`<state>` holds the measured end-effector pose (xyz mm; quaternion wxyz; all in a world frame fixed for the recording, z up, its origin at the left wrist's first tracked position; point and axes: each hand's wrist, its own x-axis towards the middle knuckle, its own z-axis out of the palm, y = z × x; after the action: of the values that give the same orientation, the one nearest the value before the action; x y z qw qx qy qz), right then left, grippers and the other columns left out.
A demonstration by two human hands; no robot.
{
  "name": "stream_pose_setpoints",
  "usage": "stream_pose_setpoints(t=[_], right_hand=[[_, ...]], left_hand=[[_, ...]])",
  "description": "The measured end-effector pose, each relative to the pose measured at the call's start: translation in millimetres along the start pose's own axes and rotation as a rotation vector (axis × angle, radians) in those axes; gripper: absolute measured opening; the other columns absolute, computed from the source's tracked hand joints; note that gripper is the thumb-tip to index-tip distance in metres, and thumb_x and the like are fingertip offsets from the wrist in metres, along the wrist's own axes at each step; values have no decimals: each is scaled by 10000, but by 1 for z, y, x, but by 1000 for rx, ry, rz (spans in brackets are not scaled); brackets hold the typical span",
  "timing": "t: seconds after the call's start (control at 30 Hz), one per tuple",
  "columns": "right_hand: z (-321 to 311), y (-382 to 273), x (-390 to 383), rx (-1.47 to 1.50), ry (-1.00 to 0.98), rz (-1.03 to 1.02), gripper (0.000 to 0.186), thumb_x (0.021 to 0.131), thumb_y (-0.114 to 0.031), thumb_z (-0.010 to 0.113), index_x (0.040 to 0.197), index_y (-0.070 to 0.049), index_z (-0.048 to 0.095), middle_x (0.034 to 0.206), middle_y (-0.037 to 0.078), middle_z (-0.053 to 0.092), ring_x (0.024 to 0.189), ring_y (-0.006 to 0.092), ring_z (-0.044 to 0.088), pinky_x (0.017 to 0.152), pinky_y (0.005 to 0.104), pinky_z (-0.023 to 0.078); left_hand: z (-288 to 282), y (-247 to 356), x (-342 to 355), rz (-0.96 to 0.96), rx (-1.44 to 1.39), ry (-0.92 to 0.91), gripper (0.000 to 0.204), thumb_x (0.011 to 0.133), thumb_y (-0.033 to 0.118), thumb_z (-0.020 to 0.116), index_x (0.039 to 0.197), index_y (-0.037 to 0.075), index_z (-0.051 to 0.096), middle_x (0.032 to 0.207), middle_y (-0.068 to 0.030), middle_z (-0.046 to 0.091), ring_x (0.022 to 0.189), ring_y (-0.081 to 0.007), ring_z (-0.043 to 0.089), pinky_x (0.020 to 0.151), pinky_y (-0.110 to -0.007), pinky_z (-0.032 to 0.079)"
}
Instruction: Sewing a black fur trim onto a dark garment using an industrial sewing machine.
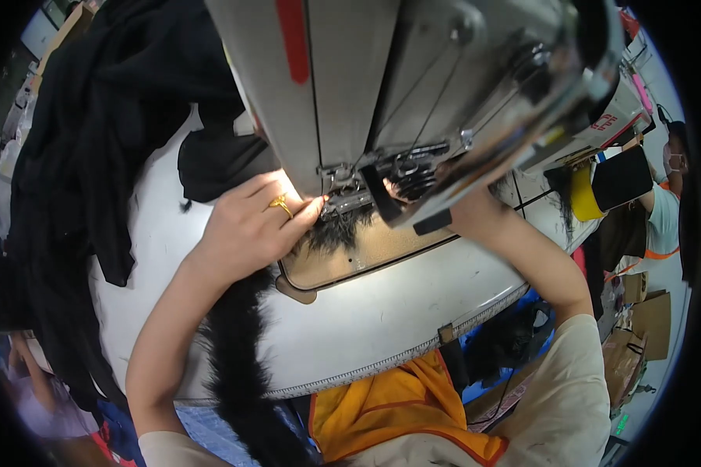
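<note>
My left hand (pixel 245 229), with a gold ring on one finger, lies at the left of the sewing machine (pixel 343 86). Its thumb and fingertips pinch the edge of a black fur strip (pixel 241 342) close to the lit presser foot (pixel 346 204). From beneath this hand the strip runs down over the table's front edge. A tuft of black fur (pixel 335 233) spreads on the tan machine plate (pixel 350 261). On the other side, my right hand (pixel 475 212) reaches behind the machine head, which hides its fingers. Black cloth (pixel 226 167) lies just beyond the left hand.
A large pile of black fabric (pixel 93 101) covers the table's left side. The white table (pixel 366 327) has a measuring tape along its curved front edge. A yellow and black roll (pixel 588 194) stands at right, near another person (pixel 666 218). Cardboard boxes (pixel 650 323) sit lower right.
</note>
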<state>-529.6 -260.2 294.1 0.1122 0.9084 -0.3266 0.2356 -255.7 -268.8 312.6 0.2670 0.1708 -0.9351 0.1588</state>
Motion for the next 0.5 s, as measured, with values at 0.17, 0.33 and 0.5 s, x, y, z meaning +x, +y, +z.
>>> stream_pose_setpoints(t=[0.17, 0.33, 0.5], right_hand=[[1, -1, -2, 33, -74, 46, 92, 744, -168, 613, 823, -124, 634, 917, -58, 592, 803, 130, 604, 558, 237, 522], [-14, -7, 1, -192, -21, 4, 91, 736, -132, 588, 818, -118, 626, 973, -63, 596, 887, 133, 619, 568, 240, 529], [-19, -7, 4, -199, 44, -27, 99, 745, -128, 573, 829, -131, 625, 978, -79, 608, 853, 135, 636, 559, 245, 532]], left_hand=[[4, -1, 0, 24, 33, 68, 238, 675, 82, 649, 911, 88, 680, 740, -6, 590, 753, -162, 606, 727, -272, 524], [4, -5, -3, -46, -132, 31, 262, 675, 92, 652, 936, 84, 662, 772, -27, 602, 791, -189, 624, 722, -283, 528], [5, -3, 0, -46, -112, 2, 254, 684, 87, 651, 938, 79, 652, 789, -32, 620, 787, -198, 625, 705, -289, 528]])
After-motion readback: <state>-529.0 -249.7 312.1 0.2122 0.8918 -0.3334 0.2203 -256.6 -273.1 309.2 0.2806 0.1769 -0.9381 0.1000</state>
